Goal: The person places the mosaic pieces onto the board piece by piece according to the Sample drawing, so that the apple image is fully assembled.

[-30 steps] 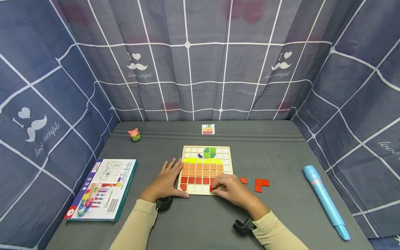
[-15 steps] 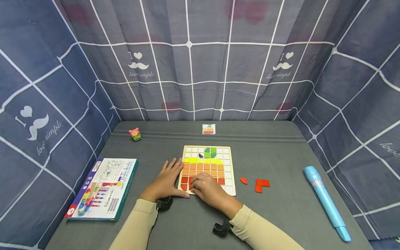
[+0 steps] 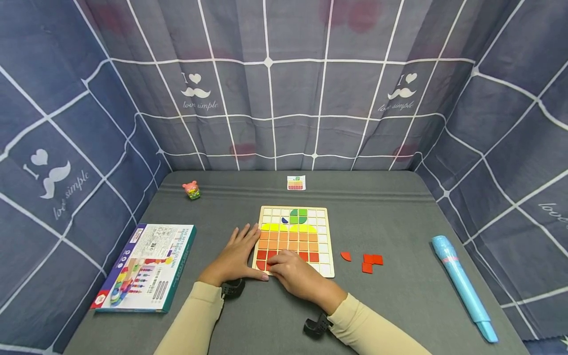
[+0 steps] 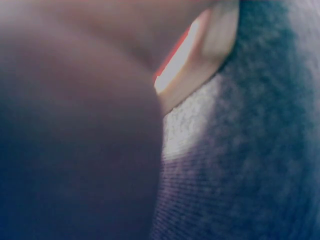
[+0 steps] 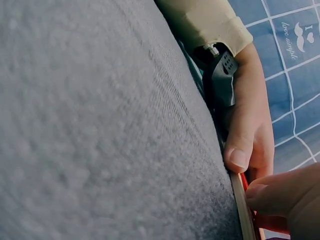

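A wooden grid board (image 3: 327,266) lies on the table, filled with rows of green, yellow, orange and red tiles plus a small blue piece. My left hand (image 3: 235,259) is spread flat at the board's left edge, its thumb along the front corner. Over the bottom row, near the red quarter-round tile (image 3: 261,265), my right hand (image 3: 295,276) bends its fingers and pinches a red tile, mostly hidden under the fingertips. In the right wrist view its thumb (image 5: 270,195) is close to the board's edge. The left wrist view is dark and blurred.
Loose red tiles (image 3: 367,267) and a red quarter-round piece (image 3: 345,256) lie right of the board. A small pattern card (image 3: 296,183) lies behind it. A boxed set (image 3: 146,268) and a pink figurine (image 3: 191,190) are left; a light-blue tube (image 3: 463,286) is far right.
My right hand has moved left along the bottom row, from the board's right half to near its left corner, and has stayed there since. The left hand has not moved.
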The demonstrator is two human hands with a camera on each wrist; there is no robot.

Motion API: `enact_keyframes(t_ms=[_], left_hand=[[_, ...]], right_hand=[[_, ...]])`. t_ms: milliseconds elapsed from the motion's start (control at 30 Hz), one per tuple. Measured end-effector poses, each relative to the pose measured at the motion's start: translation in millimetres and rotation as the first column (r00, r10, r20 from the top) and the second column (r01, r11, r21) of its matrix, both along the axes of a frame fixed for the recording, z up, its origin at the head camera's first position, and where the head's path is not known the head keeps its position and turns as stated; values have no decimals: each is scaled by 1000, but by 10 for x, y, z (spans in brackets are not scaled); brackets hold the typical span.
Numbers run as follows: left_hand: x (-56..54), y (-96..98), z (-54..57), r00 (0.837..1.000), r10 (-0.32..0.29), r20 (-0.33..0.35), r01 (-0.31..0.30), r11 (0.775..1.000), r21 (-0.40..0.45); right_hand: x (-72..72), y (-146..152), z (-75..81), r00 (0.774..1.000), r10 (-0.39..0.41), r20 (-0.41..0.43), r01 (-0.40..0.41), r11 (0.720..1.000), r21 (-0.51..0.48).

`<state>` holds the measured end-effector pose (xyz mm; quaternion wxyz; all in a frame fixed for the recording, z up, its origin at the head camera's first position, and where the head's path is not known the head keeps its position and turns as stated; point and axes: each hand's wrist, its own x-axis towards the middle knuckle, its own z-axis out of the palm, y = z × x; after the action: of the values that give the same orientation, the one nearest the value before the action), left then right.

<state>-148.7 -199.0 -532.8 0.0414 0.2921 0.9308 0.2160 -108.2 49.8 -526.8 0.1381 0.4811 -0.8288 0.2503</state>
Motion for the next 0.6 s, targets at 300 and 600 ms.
enact_keyframes(t_ms=[300,600], left_hand=[[-9,-11,-7,1000,1,8,-1,1000,-4],[-8,-4,13,1000,4,31,-4,1000,8]], right_hand=[[39,226,0,999,-18,29,19,998,-52],[-136,1050,-44,973,-229,33,229,939,-257]])
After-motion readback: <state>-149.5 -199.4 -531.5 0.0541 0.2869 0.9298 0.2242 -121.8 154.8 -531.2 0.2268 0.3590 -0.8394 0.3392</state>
